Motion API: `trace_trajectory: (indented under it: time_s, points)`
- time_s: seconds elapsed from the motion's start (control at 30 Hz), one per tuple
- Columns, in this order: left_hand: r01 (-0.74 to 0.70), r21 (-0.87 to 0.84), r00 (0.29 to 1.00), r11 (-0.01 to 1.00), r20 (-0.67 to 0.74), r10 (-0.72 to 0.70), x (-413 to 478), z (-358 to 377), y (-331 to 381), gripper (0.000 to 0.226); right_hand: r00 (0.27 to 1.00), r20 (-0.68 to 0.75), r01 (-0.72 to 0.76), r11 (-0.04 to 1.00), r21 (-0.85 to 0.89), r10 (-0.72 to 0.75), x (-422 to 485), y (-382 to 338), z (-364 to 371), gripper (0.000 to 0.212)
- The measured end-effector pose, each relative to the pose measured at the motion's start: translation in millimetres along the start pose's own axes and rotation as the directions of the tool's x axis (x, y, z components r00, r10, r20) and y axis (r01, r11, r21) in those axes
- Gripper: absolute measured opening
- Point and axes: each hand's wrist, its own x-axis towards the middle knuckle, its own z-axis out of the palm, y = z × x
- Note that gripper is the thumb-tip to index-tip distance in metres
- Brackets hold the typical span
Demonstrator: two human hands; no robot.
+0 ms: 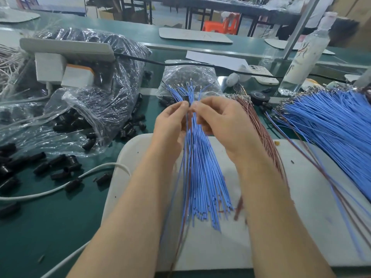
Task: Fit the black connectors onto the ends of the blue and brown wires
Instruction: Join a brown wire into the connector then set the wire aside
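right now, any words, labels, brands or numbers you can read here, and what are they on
No text here can be read.
Red marks on the label of the clear bottle: too blurred to read.
Faint marks on the white mat on the far bench: too faint to read.

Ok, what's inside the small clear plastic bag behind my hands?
The small clear plastic bag holds a heap of small dark pieces, too blurred through the crinkled film to identify. Its lower front is hidden behind the tips of the thin blue wires.
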Motion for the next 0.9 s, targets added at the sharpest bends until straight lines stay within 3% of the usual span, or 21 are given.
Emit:
trace_trajectory:
  time_s: [0.03,0.1,0.47,0.73,0.9]
  points:
    - [-0.026,0.019,1.0,0.999,-0.016,0.027,-0.1,0.9,-1.6,0.01,0.985,-0.169,-0.044,0.998,-0.046,0.035,5.4,10.9,-1.4,0.014]
    - [-0.035,0.038,0.999,0.999,0.0,0.035,-1.8,4.2,-2.3,0.01,0.948,-0.304,-0.143,0.981,-0.134,0.097,10.5,28.4,-1.5,0.01]
    - [-0.026,-0.001,0.995,1.0,0.094,0.026,-5.7,6.2,-4.4,0.014,0.949,-0.289,-0.179,0.972,-0.154,0.129,13.2,38.7,2.2,0.012]
    - [-0.099,0.204,0.994,0.974,0.065,0.088,-7.2,5.2,-3.4,0.006,0.956,-0.262,-0.187,0.962,-0.2,0.132,14.3,43.8,0.5,0.018]
    - [-0.13,0.201,0.991,0.971,0.055,0.121,-8.1,6.5,-2.9,0.007,0.959,-0.231,-0.198,0.97,-0.141,0.162,12.1,42.5,-0.7,0.02]
